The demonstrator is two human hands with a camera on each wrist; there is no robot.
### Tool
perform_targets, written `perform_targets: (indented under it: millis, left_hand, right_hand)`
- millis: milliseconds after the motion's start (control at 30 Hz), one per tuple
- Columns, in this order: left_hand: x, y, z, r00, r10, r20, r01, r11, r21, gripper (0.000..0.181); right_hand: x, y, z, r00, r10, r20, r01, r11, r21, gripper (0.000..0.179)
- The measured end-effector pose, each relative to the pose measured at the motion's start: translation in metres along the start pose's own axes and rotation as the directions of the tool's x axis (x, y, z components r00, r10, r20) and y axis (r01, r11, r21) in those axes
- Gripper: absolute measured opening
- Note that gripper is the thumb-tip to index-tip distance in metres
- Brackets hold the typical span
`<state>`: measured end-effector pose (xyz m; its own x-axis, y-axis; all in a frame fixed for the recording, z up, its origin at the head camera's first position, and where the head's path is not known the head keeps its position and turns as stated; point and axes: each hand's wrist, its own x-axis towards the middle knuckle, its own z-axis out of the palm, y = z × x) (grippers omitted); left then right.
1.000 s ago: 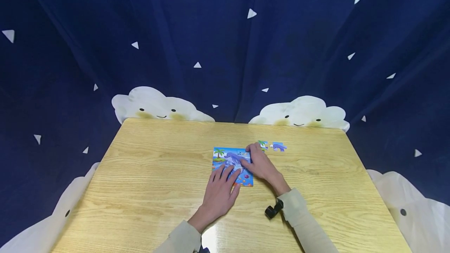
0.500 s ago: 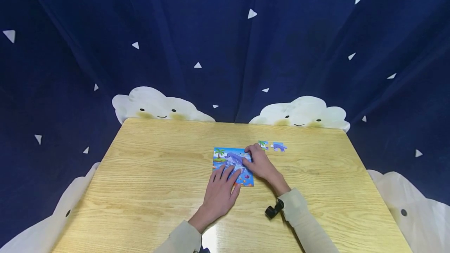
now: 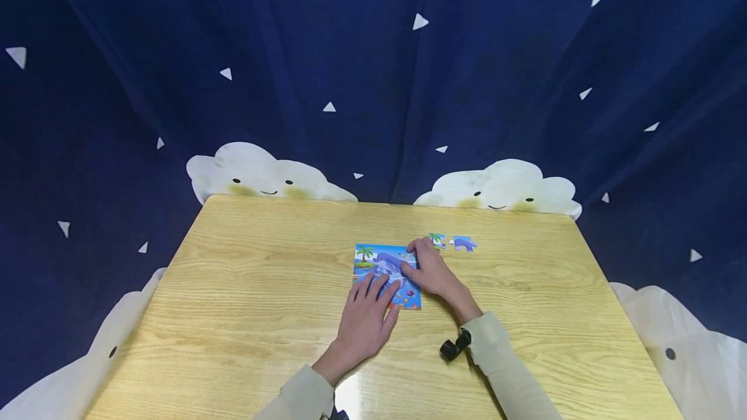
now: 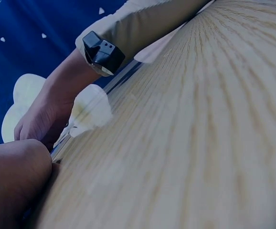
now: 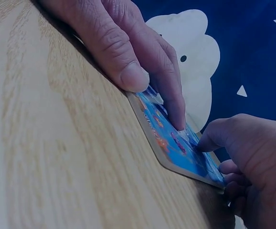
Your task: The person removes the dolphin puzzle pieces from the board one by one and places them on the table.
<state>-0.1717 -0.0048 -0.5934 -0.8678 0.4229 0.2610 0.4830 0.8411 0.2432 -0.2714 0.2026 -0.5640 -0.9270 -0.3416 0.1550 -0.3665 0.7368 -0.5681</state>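
A jigsaw puzzle with a dolphin and palm tree picture lies on the wooden table in the head view. My left hand rests on its lower left part, fingers spread and fairly straight, hiding some of the picture. At the puzzle's right edge, my right hand has its thumb on top and its other fingers curled at the side. The right wrist view shows that thumb pressing the blue surface, with the curled fingers against the edge. In the left wrist view, the puzzle is hidden.
Just beyond my right hand lie a loose piece with a palm tree and a purple-blue dolphin piece. The wooden table ends at a dark blue curtain with white clouds and triangles. A black camera sits on the right wrist.
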Motion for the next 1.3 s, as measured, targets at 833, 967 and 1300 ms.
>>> perform_targets:
  millis: [833, 967, 1300]
  left_hand:
    - [0.0008, -0.001, 0.0005, 1.0, 0.009, -0.011, -0.009, 0.999, 0.034, 0.051]
    - [0.0004, -0.0004, 0.0001, 1.0, 0.005, -0.006, -0.005, 1.0, 0.026, 0.051]
    - [0.0003, 0.0002, 0.0005, 1.0, 0.003, -0.009, -0.003, 1.0, 0.015, 0.051]
  right_hand:
    - [0.0016, -0.0003, -0.0055, 1.0, -0.01, -0.011, 0.01, 0.998, 0.068, 0.036]
    - [0.0019, 0.0005, -0.0051, 1.0, -0.014, -0.019, 0.015, 0.997, 0.072, 0.035]
    - [0.0015, 0.0033, -0.005, 0.998, -0.006, -0.063, 0.015, 0.989, 0.15, 0.032]
